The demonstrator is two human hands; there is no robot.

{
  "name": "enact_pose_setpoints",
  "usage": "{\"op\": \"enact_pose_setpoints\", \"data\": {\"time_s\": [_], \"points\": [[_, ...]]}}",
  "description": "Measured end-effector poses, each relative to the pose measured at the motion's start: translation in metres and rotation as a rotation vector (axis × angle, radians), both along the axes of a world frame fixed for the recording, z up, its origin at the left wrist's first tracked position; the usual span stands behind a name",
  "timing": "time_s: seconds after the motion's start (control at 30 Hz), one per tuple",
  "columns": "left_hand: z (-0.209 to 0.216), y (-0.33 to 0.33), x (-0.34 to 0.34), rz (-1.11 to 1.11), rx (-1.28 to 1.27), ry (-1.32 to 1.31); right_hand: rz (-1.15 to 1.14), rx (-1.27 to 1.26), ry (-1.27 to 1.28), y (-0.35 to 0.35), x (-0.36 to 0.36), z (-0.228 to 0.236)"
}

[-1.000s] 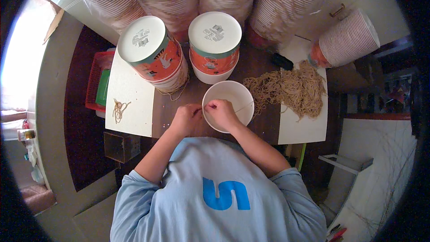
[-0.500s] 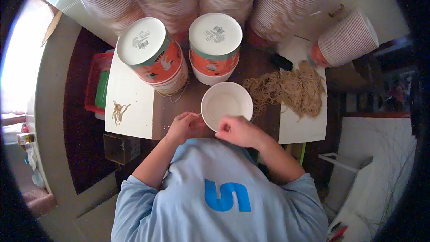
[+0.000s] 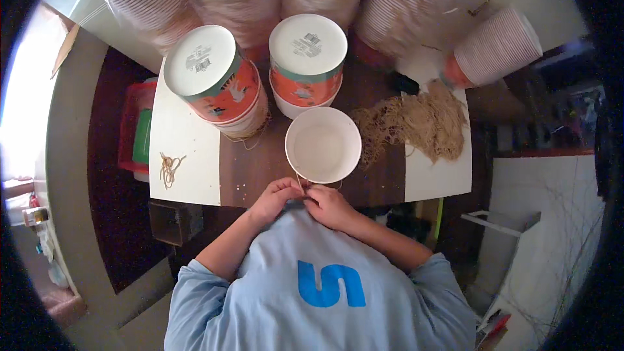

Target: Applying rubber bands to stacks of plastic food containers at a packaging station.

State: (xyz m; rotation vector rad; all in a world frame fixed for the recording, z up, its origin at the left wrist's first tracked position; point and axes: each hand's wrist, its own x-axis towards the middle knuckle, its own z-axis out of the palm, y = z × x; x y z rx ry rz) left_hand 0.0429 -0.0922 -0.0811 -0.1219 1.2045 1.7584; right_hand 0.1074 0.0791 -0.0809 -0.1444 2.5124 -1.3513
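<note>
A round white paper bucket (image 3: 323, 146) sits with its open mouth up, close to the table's front edge. A thin tan string (image 3: 299, 182) runs down from its near rim to my fingers. My left hand (image 3: 278, 200) pinches this string just below the bucket. Beside it, fingertips nearly meeting, my right hand (image 3: 328, 205) is closed at the same spot; its fingers appear to be on the string too. The fingertips partly hide what lies between them.
Two orange-and-green printed buckets (image 3: 231, 94) (image 3: 305, 84) stand bottom-up behind. A tangled heap of tan string (image 3: 432, 120) lies right, near a black object (image 3: 404, 83). Tall bagged stacks of paper buckets (image 3: 413, 0) line the back. String scraps (image 3: 170, 169) lie left, by a red crate (image 3: 132, 130).
My right hand has come down from over the bucket's near rim to meet my left hand. The left hand has shifted slightly right and nearer to me. My view has shifted a little.
</note>
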Motion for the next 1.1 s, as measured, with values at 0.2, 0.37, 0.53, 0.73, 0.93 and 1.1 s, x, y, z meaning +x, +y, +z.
{"op": "enact_pose_setpoints", "data": {"time_s": [0.2,0.37,0.53,0.73,0.93,1.1], "points": [[-0.024,-0.006,0.008,0.088,0.074,-0.016,-0.187,-0.18,0.028,-0.009,0.008,0.001],[-0.012,-0.011,0.017,-0.032,-0.151,0.379,-0.404,-0.31,-0.151,-0.014,0.013,0.005],[0.001,-0.005,0.024,-0.127,-0.296,0.754,-0.473,-0.282,-0.099,-0.023,0.012,0.003],[-0.008,-0.009,0.028,-0.044,-0.244,0.717,-0.498,-0.265,-0.059,-0.023,0.015,-0.002],[-0.009,-0.006,0.015,-0.176,-0.408,1.227,-0.436,-0.253,0.032,-0.023,0.014,-0.009],[-0.006,0.001,0.017,-0.169,-0.46,1.241,-0.403,-0.217,-0.139,-0.019,0.01,-0.001]]}}
